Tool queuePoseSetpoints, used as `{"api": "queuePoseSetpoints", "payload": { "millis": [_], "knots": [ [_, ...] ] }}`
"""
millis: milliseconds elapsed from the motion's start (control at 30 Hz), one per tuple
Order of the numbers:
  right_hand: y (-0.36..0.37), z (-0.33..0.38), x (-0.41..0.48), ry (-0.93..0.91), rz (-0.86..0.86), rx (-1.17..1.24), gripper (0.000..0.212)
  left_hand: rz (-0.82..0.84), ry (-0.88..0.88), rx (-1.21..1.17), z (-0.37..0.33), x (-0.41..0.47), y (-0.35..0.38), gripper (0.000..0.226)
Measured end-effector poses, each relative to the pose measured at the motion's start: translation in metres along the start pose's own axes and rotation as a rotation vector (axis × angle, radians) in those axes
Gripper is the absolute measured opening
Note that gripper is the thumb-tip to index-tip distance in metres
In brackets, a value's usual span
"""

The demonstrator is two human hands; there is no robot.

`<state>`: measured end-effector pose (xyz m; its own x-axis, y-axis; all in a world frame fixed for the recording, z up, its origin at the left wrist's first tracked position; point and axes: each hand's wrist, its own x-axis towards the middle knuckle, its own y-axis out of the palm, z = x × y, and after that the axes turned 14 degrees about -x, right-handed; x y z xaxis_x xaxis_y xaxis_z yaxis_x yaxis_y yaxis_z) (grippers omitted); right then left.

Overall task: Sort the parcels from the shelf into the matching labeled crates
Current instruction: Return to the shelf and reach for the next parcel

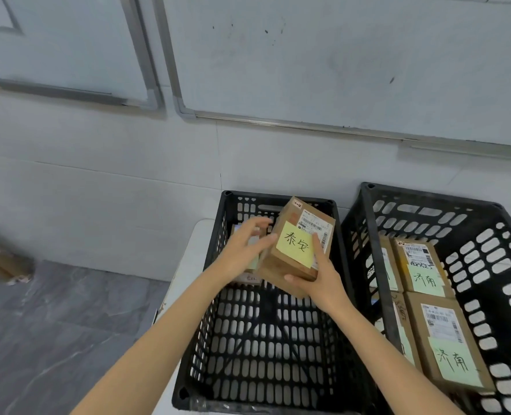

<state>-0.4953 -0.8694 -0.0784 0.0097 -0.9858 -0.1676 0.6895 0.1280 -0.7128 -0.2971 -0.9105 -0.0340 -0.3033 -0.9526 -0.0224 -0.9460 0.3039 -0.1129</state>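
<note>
while right hand (320,278) grips yellow-noted parcel (279,265), left hand (245,250) is spread beside it | both above left crate (257,354)

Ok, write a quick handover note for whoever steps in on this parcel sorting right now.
Left hand: open, fingers straight, beside the yellow-note parcel; contact unclear.
Right hand: grips that parcel from below, thumb on top, over the left crate.
Done: other parcels lie at the left crate's far end, partly hidden; several green-note parcels lie in the right crate.
Left: set the held parcel down there if the label matches; crate labels and shelf are out of view.
</note>
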Motion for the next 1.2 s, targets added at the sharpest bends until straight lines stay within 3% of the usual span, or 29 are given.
{"api": "queuePoseSetpoints", "payload": {
  "millis": [200, 467, 800, 1200],
  "knots": [
    [0.022, -0.014, -0.038, -0.016, 0.21, -0.075, 0.115, -0.301, 0.066, -0.051, -0.006, 0.002, -0.046, 0.029],
    [0.074, -0.025, -0.063, -0.109, 0.544, -0.276, 0.116, -0.406, 0.068, -0.061, 0.003, -0.009, -0.064, 0.022],
    [0.133, -0.014, -0.05, -0.004, 0.541, -0.405, 0.107, -0.381, 0.056, -0.014, 0.017, -0.016, -0.069, 0.017],
    [0.143, -0.035, -0.033, -0.091, 0.564, -0.428, 0.109, -0.377, 0.02, 0.038, 0.023, -0.016, -0.074, 0.018]
  ]
}}
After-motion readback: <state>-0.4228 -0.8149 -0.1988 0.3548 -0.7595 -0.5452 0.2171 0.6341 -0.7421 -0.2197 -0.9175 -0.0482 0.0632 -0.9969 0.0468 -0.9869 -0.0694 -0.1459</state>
